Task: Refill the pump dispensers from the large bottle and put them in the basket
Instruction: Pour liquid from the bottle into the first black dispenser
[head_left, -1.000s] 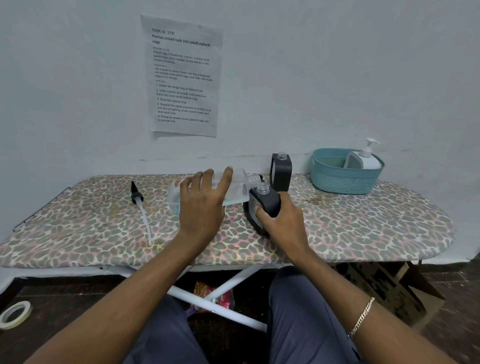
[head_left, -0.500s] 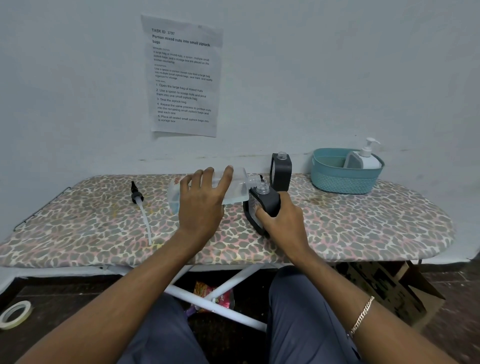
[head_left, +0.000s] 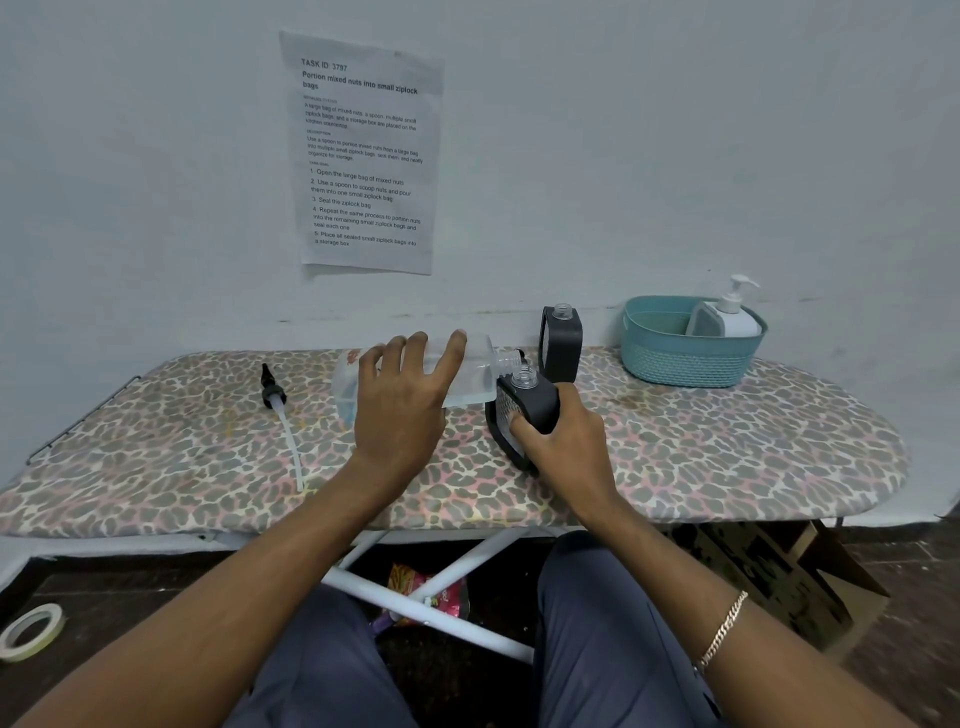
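Note:
My left hand (head_left: 402, 402) grips a large clear bottle (head_left: 475, 375), tipped on its side with its open neck pointing right. The neck sits just above the open mouth of a black dispenser (head_left: 527, 410), which my right hand (head_left: 563, 449) holds tilted on the board. A second black dispenser (head_left: 561, 345) stands upright with no pump behind it. A white pump dispenser (head_left: 727, 317) stands inside the teal basket (head_left: 685, 364) at the back right. A loose black pump with a white tube (head_left: 283, 415) lies on the left of the board.
The work surface is a leopard-print ironing board (head_left: 727, 457) against a white wall with a printed sheet (head_left: 363, 156). Below are the board's white legs, a snack packet, a cardboard box (head_left: 779, 577) at right and a tape roll (head_left: 31, 631) at left.
Almost nothing has shifted; both hands keep the same hold, with the large bottle staying tipped toward the black dispenser's mouth.

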